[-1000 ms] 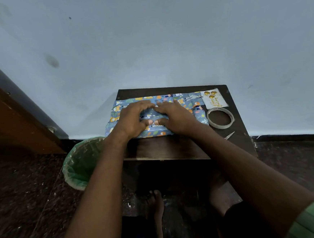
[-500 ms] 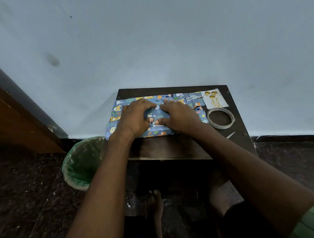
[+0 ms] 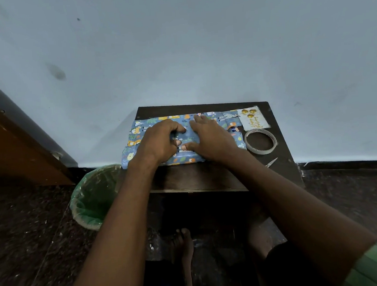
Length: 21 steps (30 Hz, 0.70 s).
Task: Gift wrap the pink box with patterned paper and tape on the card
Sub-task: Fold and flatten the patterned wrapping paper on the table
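Blue patterned paper with cartoon animals covers the box on the small dark table; no pink of the box shows. My left hand sits on the middle of the package, its fingers curled and pinching the paper's fold. Just right of it, my right hand presses flat on the paper with straight fingers, its thumb meeting the left thumb. The white birthday card with gold balloons lies at the table's back right corner, next to the paper's right end.
A roll of tape lies on the table below the card, and small scissors lie nearer the front right edge. A green-lined waste bin stands on the floor left of the table. The wall is right behind the table.
My left fingers have curled tighter on the fold. My right hand has flattened and stretched its fingers toward the far edge of the package.
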Tool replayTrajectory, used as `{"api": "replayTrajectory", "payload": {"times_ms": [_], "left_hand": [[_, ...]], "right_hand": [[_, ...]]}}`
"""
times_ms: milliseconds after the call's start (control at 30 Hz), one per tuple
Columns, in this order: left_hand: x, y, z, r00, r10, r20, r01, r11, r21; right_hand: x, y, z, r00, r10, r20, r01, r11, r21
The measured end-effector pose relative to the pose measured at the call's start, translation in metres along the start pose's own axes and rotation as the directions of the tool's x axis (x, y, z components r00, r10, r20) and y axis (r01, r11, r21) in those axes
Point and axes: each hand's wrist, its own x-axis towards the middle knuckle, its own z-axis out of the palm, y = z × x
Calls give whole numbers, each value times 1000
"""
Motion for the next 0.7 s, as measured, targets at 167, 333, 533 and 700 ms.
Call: {"api": "replayTrajectory", "payload": {"times_ms": [167,333,533,700], "left_hand": [[0,5,-1,1000,10,-1,-10,1000,7],[-1,8,-2,999,47,12,-47,999,19],[-6,16,3,999,12,-30,-14,999,-52],[-6,20,7,995,-47,-91,42,997,-66]], "right_hand": [[0,-2,-1,999,-12,35,15,996,-87],[-1,-1,-1,999,22,-27,-23,999,-38],[0,2,-1,998,-21,-60,18,999,-50],[-1,2,1,995,-9,-99,10,1000,8]]}}
